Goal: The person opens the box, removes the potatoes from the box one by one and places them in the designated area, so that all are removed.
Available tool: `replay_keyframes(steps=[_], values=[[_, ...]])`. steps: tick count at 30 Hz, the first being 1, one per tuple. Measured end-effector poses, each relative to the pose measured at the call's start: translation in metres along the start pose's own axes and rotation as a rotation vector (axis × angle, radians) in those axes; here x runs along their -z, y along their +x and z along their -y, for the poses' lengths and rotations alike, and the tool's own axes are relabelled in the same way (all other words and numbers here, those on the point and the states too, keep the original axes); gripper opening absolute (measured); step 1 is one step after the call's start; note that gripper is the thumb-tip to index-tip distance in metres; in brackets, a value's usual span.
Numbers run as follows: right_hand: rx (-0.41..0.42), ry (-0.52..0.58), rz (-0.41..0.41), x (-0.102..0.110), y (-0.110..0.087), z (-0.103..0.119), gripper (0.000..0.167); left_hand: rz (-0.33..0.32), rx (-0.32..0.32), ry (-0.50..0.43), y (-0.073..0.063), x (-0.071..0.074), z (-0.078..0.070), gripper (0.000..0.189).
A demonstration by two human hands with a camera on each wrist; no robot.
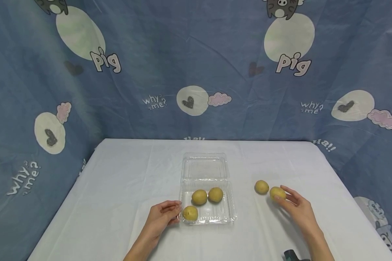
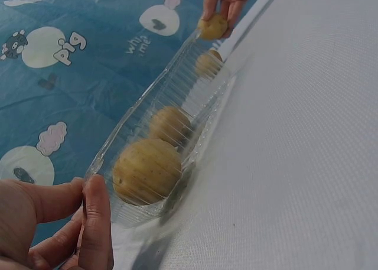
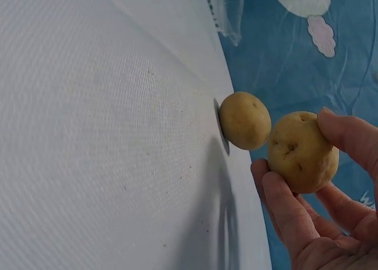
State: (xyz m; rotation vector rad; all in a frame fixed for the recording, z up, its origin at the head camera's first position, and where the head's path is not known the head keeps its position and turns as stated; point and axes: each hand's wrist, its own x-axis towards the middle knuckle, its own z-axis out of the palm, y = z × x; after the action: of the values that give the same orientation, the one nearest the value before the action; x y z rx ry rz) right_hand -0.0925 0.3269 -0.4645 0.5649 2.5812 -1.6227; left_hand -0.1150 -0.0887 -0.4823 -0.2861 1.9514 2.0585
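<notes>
1. Nearest to the person, at 4 o'clock from the plastic box (image 1: 212, 219), there is a dark object (image 1: 292, 255) beside the right wrist. The border of the head view cuts it, so I cannot tell what it is.
2. The left hand (image 1: 163, 216) is at 8 o'clock from the box. Its grip is pinching the box's left edge between thumb and fingers. The plastic looks thin and light, so I judge that this pinch keeps the box from sliding.
3. The right hand (image 1: 299, 209) is at 3 o'clock. Its grip is grasping a held potato (image 3: 299, 149), with the thumb opposite to the fingers, probably because a round thing could roll away. The potato seems lifted above the worktop (image 1: 134, 163).
4. In the tray of the box lie three potatoes: the first (image 1: 190, 213) at 8 o'clock, close to the left hand, the second (image 1: 199, 197) at 10 and the third (image 1: 215, 194) at 2. The walls should stop them from rolling out.
5. The loose potato (image 1: 261, 187) rests on the worktop, just beside the held one.
6. At 12 o'clock the lid (image 1: 205, 169) lies folded back, which leaves the tray accessible from above.
7. Farthest, a blue curtain (image 1: 215, 54) hangs behind the worktop.
</notes>
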Motion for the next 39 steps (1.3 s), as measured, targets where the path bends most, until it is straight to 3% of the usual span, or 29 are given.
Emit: replay_keyframes(steps=[20, 39], values=[[-0.065, -0.014, -0.002, -0.001, 0.007, -0.006, 0.088, 0.009, -0.004, -0.001, 0.000, 0.001, -0.001, 0.036], [-0.043, -0.046, -0.005, -0.002, 0.017, -0.009, 0.085, 0.007, -0.007, 0.001, -0.001, 0.001, -0.001, 0.036]])
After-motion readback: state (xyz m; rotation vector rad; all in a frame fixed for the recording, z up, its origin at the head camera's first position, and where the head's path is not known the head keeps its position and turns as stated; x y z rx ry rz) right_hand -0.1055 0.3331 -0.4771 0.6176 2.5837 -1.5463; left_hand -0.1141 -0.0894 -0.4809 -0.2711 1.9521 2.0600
